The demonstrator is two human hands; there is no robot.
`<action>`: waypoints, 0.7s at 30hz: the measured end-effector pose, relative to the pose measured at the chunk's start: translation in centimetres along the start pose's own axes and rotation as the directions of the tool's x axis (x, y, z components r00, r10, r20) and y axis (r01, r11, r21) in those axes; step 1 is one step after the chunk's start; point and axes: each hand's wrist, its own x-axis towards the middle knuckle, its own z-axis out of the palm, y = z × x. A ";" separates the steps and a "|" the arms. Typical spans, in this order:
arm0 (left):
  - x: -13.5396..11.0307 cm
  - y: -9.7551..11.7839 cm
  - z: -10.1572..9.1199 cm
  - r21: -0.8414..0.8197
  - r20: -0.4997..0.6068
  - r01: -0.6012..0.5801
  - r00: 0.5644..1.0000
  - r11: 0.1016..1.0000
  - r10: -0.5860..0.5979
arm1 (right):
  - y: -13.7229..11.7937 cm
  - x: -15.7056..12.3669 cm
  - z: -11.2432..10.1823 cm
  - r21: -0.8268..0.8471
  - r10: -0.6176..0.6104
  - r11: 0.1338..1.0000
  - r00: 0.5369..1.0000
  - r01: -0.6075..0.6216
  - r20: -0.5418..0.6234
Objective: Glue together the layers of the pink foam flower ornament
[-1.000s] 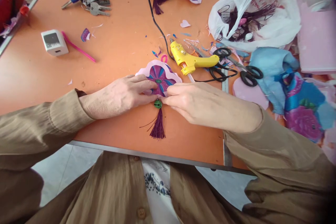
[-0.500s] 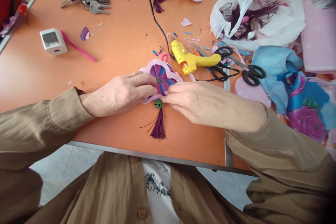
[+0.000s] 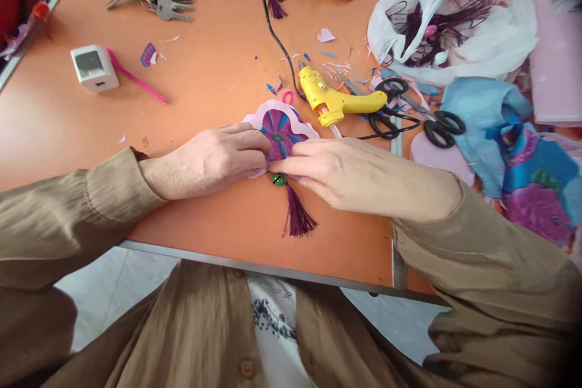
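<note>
A pink-edged ornament (image 3: 278,138) lies pattern-up on the table (image 3: 204,73), green bell (image 3: 279,179) trailing a purple tassel (image 3: 299,215).

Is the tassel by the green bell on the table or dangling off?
The tassel is on the table: its loose end lies on orange, short of the metal edge.

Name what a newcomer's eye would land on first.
Probably the yellow glue gun on the orange table, just beyond the right hand. Next comes the pink-edged floral piece between it and the left hand, with a green bell and purple tassel at its near edge. The white plastic bag at upper right also stands out.
</note>
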 end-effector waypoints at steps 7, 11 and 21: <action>-0.3 -0.1 0.0 0.011 0.016 0.029 0.999 1.000 -0.030 | 0.2 0.2 -0.5 0.042 0.036 0.998 0.999 -0.036 0.004; -0.2 -0.1 -0.1 0.007 0.033 0.039 0.999 0.999 -0.040 | 0.2 0.1 -0.6 0.031 0.035 0.999 0.999 -0.035 0.014; -0.1 0.0 -0.2 0.008 0.056 0.025 0.998 1.000 -0.025 | 0.6 -0.3 -1.0 0.057 -0.010 0.998 1.000 0.009 0.027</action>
